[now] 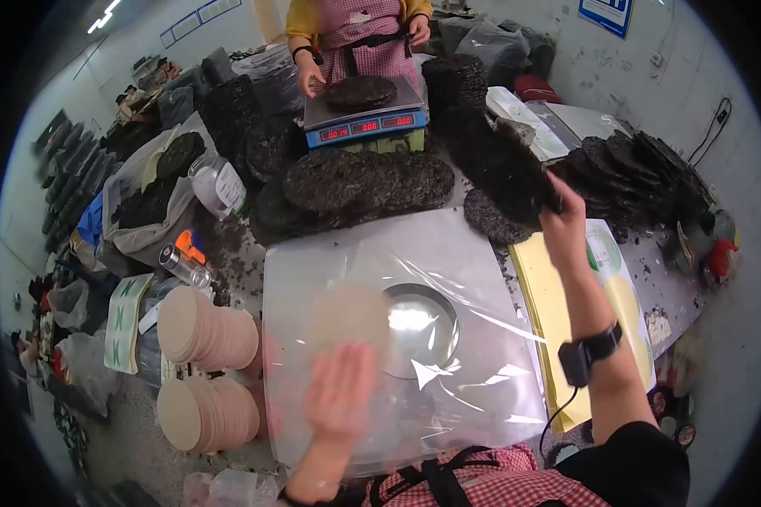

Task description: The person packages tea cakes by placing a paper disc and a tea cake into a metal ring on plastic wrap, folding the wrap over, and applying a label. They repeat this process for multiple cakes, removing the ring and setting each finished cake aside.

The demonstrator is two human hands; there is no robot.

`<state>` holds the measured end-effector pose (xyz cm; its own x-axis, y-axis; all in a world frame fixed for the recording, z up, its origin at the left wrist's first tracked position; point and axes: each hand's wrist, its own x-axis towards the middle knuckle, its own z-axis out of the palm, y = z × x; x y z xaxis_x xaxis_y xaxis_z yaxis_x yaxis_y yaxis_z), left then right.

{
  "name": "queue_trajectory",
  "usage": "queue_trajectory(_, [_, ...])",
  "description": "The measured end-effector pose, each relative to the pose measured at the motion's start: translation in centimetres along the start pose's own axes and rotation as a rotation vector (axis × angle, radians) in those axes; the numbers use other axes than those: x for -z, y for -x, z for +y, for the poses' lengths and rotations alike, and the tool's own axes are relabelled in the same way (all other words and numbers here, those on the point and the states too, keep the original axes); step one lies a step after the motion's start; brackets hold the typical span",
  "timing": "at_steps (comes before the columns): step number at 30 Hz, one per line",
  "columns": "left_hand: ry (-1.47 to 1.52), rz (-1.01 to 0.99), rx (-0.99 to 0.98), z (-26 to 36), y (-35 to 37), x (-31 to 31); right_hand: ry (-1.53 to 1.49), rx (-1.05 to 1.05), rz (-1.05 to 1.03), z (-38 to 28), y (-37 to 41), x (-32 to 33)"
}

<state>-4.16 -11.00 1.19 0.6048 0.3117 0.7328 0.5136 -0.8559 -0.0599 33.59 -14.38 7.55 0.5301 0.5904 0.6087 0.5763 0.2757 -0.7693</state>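
Well left of the shiny round hollow (414,325) lie fanned stacks of tan paper discs (207,338). Just left of it the blurred left hand (340,393), fingers up, meets a pale thin disc (351,317); I cannot tell its grip. Up and right, the raised right hand (562,224) clamps a dark, crumbly cake (516,182).

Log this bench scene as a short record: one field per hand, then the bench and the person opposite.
left hand: blurred, over the plastic sheet, at a round paper disc; grip unclear
right hand: raised, gripping a dark cake
wrist: black watch on the right arm
bench middle: plastic sheet lying over a round metal hollow
bench left: two disc stacks
bench right: yellow sheets
far side: another person's hand beside a cake on the scale
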Motion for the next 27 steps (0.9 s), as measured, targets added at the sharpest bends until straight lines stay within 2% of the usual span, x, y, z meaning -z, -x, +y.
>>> queue_trajectory(1, [0.143,-0.181,-0.035,2.3,0.0,-4.5,0.036,0.072,-0.050,-3.5,2.5,-1.1])
queue_trajectory(3, [0.159,-0.226,-0.119,3.8,1.7,-9.1,0.082,0.182,-0.079,-6.0,5.2,-2.4])
queue_trajectory(5, [0.267,-0.280,-0.065,4.3,2.0,-9.0,0.110,0.201,-0.178,-7.7,8.5,-3.9])
queue_trajectory(8, [0.540,-0.361,0.102,3.4,6.8,-8.6,0.342,0.410,-0.377,-5.0,13.4,-5.9])
queue_trajectory(10, [0.737,-0.015,0.531,1.4,10.2,-6.5,0.525,0.401,-0.596,-2.7,16.6,-6.8])
queue_trajectory(11, [0.741,-0.022,0.531,0.6,10.0,-6.6,0.595,0.352,-0.724,-1.2,18.3,-7.4])
queue_trajectory(12, [0.787,0.011,0.732,-0.2,9.6,-6.5,0.600,0.238,-0.909,0.5,20.0,-7.8])
queue_trajectory(13, [0.823,0.052,0.937,-0.7,8.6,-6.5,0.594,0.228,-0.916,0.6,19.9,-7.6])
queue_trajectory(15, [0.752,-0.504,0.535,-1.6,-0.5,-6.5,0.468,0.087,-1.049,0.3,18.5,-7.4])
queue_trajectory(16, [0.623,-0.685,0.408,-2.2,-1.6,-7.9,0.397,0.111,-1.164,0.1,17.1,-6.8])
queue_trajectory(17, [0.491,-0.862,0.264,-2.4,-2.1,-9.0,0.394,0.097,-1.168,0.7,16.1,-7.0])
queue_trajectory(18, [0.500,-0.868,0.257,-2.3,-3.0,-9.7,0.183,-0.018,-1.187,1.4,14.8,-7.1])
queue_trajectory(19, [0.401,-1.007,0.266,-2.0,-3.9,-10.3,-0.026,-0.132,-1.192,1.9,13.3,-7.2])
queue_trajectory(20, [0.301,-1.151,0.274,-1.4,-4.3,-10.7,0.331,-0.180,-1.208,1.8,12.5,-8.4])
queue_trajectory(21, [0.312,-1.164,0.265,-0.8,-4.2,-11.4,0.332,-0.200,-1.207,1.7,12.4,-10.2])
queue_trajectory(23, [0.219,-1.272,0.311,0.1,-3.3,-13.5,0.892,-0.218,-1.403,1.8,12.4,-13.3])
queue_trajectory(27, [0.130,-1.327,0.366,0.8,-2.1,-15.8,0.955,-0.283,-1.417,4.2,14.3,-15.1])
